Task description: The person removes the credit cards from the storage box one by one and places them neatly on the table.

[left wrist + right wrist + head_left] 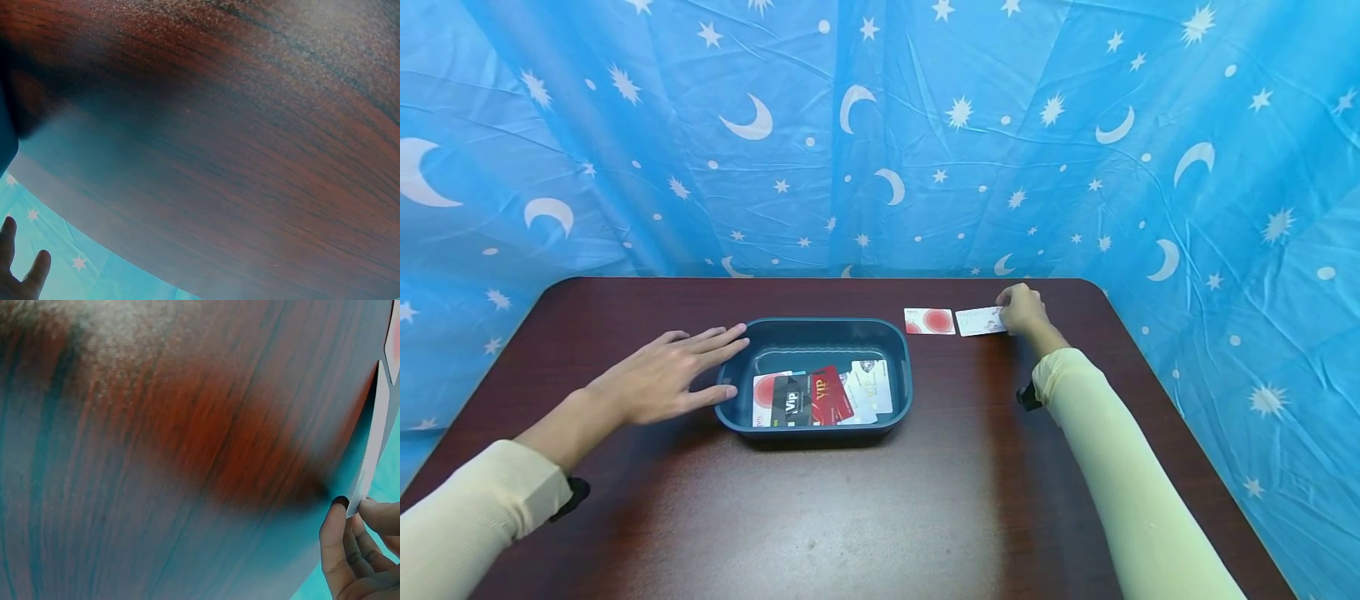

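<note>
My right hand (1022, 310) pinches the right end of a white card (979, 322) near the back of the table. In the right wrist view, thumb and fingers (337, 550) grip the end of this card (372, 437), which is tilted with its near edge raised off the wood. A white card with red circles (929, 322) lies just left of it. My left hand (666, 375) has its fingers extended, fingertips at the left rim of a dark blue tray (820, 430). Inside the tray are several cards, among them a black Vip card (792, 400) and a red VIP card (831, 397).
The dark wooden table (880, 517) has rounded back corners. Behind it and along the right side hangs a blue curtain (910, 167) with white moons and stars. White cards (871, 387) lie at the tray's right side.
</note>
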`<state>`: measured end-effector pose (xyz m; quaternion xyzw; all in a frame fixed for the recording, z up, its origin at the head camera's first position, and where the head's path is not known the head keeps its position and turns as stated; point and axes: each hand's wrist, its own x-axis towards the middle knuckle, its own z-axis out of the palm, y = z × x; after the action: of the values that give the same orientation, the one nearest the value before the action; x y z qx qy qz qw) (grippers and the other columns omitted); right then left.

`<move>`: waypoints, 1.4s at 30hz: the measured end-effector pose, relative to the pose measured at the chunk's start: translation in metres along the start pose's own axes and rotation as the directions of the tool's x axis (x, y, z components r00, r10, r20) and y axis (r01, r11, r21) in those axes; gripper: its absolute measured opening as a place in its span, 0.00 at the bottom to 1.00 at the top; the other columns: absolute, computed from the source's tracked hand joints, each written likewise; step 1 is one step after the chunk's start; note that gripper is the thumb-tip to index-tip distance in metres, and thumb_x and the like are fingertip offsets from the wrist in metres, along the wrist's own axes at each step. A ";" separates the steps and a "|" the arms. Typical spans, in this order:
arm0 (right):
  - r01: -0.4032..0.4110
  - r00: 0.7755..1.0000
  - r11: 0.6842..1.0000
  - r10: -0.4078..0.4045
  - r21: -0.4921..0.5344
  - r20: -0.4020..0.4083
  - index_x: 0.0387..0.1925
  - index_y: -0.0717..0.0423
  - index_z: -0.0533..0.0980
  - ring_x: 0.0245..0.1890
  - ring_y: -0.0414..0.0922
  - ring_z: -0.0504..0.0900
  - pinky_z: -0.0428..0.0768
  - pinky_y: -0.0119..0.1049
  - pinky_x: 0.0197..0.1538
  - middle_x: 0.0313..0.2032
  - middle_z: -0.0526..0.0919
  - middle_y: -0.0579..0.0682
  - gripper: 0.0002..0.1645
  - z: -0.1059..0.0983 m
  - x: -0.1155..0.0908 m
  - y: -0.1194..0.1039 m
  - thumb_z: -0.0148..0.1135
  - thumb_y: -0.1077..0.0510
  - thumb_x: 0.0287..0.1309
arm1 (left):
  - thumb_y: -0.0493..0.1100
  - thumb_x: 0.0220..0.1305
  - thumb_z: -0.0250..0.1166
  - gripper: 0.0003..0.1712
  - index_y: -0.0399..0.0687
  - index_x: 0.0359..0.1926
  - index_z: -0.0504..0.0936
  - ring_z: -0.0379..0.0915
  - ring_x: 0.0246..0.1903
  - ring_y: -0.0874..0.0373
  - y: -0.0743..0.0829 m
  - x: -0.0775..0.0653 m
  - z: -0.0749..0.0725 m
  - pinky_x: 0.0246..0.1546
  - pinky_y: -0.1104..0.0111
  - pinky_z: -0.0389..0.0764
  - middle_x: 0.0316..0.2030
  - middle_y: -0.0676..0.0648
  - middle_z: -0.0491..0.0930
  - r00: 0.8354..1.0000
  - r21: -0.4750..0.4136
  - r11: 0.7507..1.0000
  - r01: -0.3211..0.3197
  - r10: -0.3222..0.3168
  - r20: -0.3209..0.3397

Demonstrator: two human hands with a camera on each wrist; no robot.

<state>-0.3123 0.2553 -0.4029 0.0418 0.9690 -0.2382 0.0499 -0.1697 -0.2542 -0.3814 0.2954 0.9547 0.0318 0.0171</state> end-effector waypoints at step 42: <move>-0.013 1.000 0.999 0.015 -0.042 0.026 0.52 0.64 0.77 0.47 0.60 0.75 0.72 0.59 0.57 0.49 0.79 0.65 0.15 0.007 -0.008 0.001 0.56 0.60 0.68 | 0.66 0.66 0.57 0.44 0.47 0.74 0.64 0.59 0.70 0.38 0.000 0.001 0.000 0.63 0.37 0.63 0.74 0.41 0.59 1.000 0.004 1.000 0.002 -0.002 0.007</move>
<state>-0.3038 0.2529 -0.4083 0.0443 0.9728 -0.2180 0.0654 -0.1703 -0.2536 -0.3819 0.2947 0.9549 0.0291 0.0197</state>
